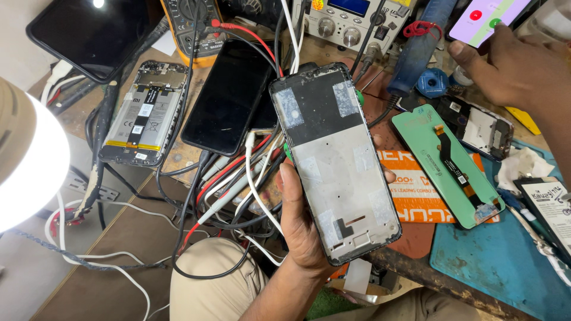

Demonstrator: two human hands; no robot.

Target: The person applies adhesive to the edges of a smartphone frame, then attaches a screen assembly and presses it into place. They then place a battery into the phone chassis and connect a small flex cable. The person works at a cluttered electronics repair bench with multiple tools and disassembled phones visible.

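My left hand (pixel 302 229) grips a bare phone middle frame (pixel 336 160) from its left edge and holds it upright over the bench edge. The frame's inner face shows grey metal with patches of tape and a black upper part. My right hand (pixel 514 65) reaches to the top right, its thumb and fingers round the lower edge of a lit phone (pixel 485 18) whose screen shows a red and a green round button.
A green-backed display panel (pixel 446 160) with a flex cable lies on an orange packet (pixel 416 193) and a blue mat (pixel 505 255). An opened phone (pixel 143 113), a black phone (pixel 229 95), a multimeter (pixel 190 27), a bench supply (pixel 351 18) and tangled cables (pixel 238 184) crowd the bench. A bright lamp (pixel 24 160) glares at left.
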